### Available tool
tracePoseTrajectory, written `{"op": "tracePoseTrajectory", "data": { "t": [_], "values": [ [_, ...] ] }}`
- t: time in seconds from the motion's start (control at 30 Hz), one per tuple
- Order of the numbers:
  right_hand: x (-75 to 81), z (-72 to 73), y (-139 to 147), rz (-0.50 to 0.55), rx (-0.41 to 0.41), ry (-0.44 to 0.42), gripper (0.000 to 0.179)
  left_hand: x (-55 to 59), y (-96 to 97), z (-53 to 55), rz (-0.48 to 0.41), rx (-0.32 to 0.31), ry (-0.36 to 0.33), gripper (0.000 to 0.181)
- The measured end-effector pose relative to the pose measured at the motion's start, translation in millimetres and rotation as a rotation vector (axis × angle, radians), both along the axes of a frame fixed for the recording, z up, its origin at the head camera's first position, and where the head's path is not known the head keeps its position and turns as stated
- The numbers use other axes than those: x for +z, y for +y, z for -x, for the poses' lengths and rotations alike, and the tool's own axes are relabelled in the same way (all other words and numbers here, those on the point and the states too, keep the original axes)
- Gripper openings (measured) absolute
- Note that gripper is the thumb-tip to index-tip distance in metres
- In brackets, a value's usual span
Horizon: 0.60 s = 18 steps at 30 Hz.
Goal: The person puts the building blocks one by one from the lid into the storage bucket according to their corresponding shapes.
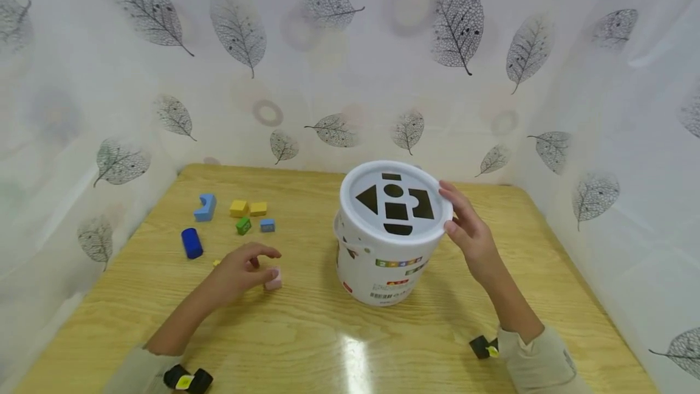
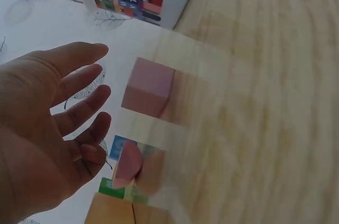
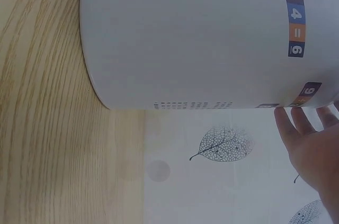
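In the head view my left hand (image 1: pixel 240 273) hovers by a small pink block (image 1: pixel 273 279) on the table. Its fingers are loosely bent. From the left wrist view, a gap separates the fingertips from the pink block (image 2: pixel 148 86). A white bucket (image 1: pixel 383 272) stands upright at the centre right, topped by a lid (image 1: pixel 355 221) with several shaped holes. My right hand (image 1: pixel 473 239) rests its fingertips and thumb on the right edge of that lid. The right wrist view shows those fingers (image 3: pixel 304 123) fairly straight along the bucket's side (image 3: pixel 196 49).
Left of the bucket lie a light-blue notched block (image 1: pixel 205 209), a dark-blue block (image 1: pixel 192 243), two yellow blocks (image 1: pixel 239 208), a green block (image 1: pixel 243 225) and a small blue block (image 1: pixel 267 225). A pink rounded block (image 2: pixel 128 163) appears in the left wrist view. Leaf-patterned curtains (image 1: pixel 350 65) surround the table.
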State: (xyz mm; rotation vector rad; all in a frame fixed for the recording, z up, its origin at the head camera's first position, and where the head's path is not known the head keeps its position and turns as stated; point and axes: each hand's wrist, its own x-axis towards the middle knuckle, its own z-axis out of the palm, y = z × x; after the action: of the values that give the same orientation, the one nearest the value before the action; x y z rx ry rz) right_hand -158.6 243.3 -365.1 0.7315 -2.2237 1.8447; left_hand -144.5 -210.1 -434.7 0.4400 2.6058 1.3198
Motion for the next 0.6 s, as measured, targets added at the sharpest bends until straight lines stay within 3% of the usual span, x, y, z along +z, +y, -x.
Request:
{"op": "tracePoseTrajectory", "data": {
  "t": [0.2, 0.6],
  "values": [
    [0.0, 0.0, -1, 0.008, 0.005, 0.001, 0.052, -3.1, -4.4, -3.7, 0.035, 0.024, -0.038, 0.039],
    [-1.4, 1.0, 0, 0.007, 0.017, 0.010, 0.052, -12.5, -4.8, -5.1, 0.074, 0.020, -0.012, 0.036]
  ]
}}
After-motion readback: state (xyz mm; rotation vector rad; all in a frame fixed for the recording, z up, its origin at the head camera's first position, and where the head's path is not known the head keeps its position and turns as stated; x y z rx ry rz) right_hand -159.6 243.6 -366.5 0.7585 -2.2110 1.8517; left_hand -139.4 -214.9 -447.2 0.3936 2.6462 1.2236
